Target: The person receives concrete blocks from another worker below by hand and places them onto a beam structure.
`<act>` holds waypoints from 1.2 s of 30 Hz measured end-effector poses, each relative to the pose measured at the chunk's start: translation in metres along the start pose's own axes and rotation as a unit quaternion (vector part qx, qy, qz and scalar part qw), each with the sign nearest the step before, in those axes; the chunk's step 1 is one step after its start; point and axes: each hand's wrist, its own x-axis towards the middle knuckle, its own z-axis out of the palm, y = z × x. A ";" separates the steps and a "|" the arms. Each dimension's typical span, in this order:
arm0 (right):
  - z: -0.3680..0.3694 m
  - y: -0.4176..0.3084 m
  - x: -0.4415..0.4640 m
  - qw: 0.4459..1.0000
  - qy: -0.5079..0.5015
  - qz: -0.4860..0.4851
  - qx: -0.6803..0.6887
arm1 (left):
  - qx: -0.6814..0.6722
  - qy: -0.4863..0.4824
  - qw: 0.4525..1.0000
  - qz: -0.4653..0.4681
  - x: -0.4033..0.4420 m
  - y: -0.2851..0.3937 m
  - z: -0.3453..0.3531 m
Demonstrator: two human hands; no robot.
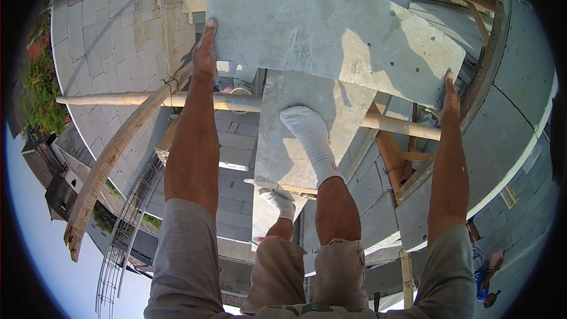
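Observation:
A wide grey concrete panel (266,23) spans the space ahead of me, patched with sun and shadow and dotted with small holes at its right part. My left hand (205,53) grips its left edge, thumb upward, the other fingers mostly hidden. At the right end, my right hand (450,97) holds the edge with its thumb on the near face and the fingers behind. Below it lies another grey panel (277,91), where my forward foot in a white sock (308,130) stands. My other socked foot (277,202) is farther back.
Wooden poles (159,101) cross beneath the panels, one tied to a curved timber (97,183). Grey block walls (112,35) rise on both sides. A steel rebar cage (121,242) stands lower left, over a drop. Another person in blue (483,274) is at lower right.

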 end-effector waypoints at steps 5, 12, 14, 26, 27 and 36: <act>-0.004 0.044 -0.040 0.996 0.075 -0.010 -0.051 | 0.000 0.039 0.999 0.008 -0.049 -0.040 -0.033; -0.021 0.120 -0.093 0.991 0.054 -0.002 -0.124 | -0.026 0.036 0.999 0.024 -0.105 -0.111 -0.097; -0.029 0.173 -0.084 0.990 0.069 -0.017 -0.125 | -0.010 0.013 1.000 0.020 -0.109 -0.117 -0.116; -0.018 0.164 -0.113 0.969 0.092 -0.050 -0.225 | 0.059 0.044 0.994 0.086 -0.118 -0.130 -0.132; -0.016 0.164 -0.118 0.974 0.092 -0.060 -0.197 | 0.061 0.043 0.993 0.091 -0.114 -0.135 -0.132; -0.012 0.180 -0.161 0.975 0.074 -0.027 -0.210 | 0.020 0.030 0.998 0.042 -0.134 -0.140 -0.138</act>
